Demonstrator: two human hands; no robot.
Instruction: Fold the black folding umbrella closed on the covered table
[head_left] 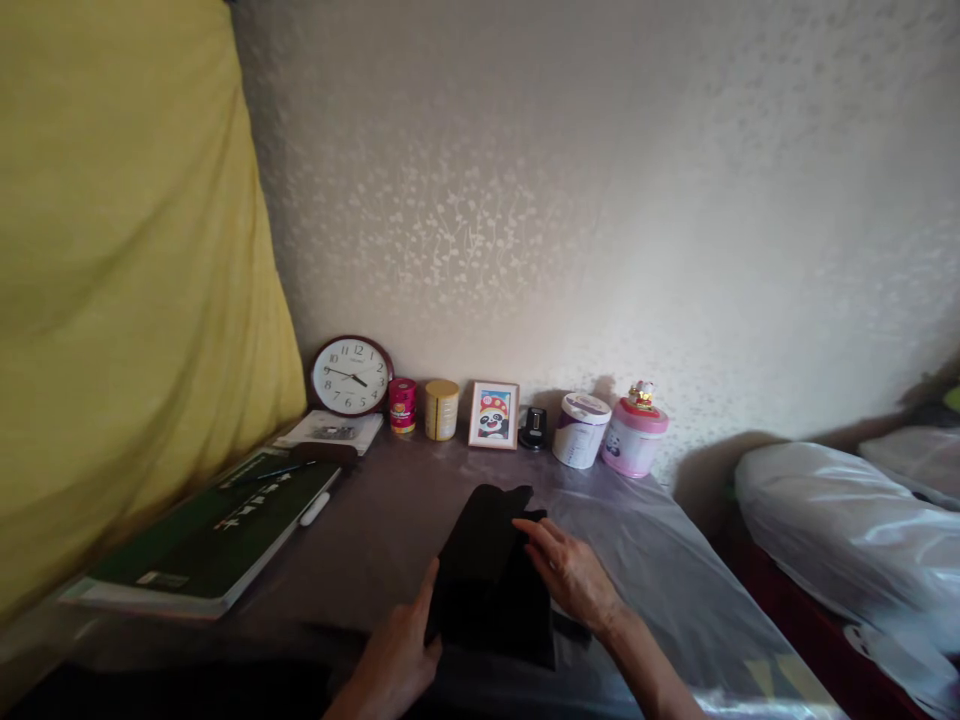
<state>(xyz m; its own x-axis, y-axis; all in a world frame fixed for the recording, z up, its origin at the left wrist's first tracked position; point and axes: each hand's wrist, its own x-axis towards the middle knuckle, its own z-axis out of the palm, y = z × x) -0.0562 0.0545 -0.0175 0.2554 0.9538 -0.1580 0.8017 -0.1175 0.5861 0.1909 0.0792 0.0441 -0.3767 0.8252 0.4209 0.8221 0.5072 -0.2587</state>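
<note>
in the head view, a black, soft-looking, roughly rectangular piece of fabric (pixel 484 580) was on the near middle of a table with a glossy grey plastic cover (pixel 375 530), between the person's two bare hands. the right hand (pixel 574 575) pinched the fabric near its upper right edge, thumb and fingers closed on it. the left hand (pixel 401 640) was at the fabric's left edge, its fingers touching it; whether they gripped it i could not tell. a small dark strip (pixel 571 627) showed just beside the fabric, below the right wrist.

to the left lay a large dark green book with white lettering (pixel 202 535), a slim dark pen (pixel 274 472) on top and a white capped marker (pixel 315 508) beside its right edge. along the patterned pale wall (pixel 480 200) stood a round white-faced clock with a dark red rim (pixel 352 376), a bright pink can (pixel 403 406), a yellow-lidded cylindrical can (pixel 442 410), a framed panda picture (pixel 493 415), a small black object (pixel 533 428), a white and purple tub (pixel 581 430) and a pink-lidded jar (pixel 634 440).
</note>
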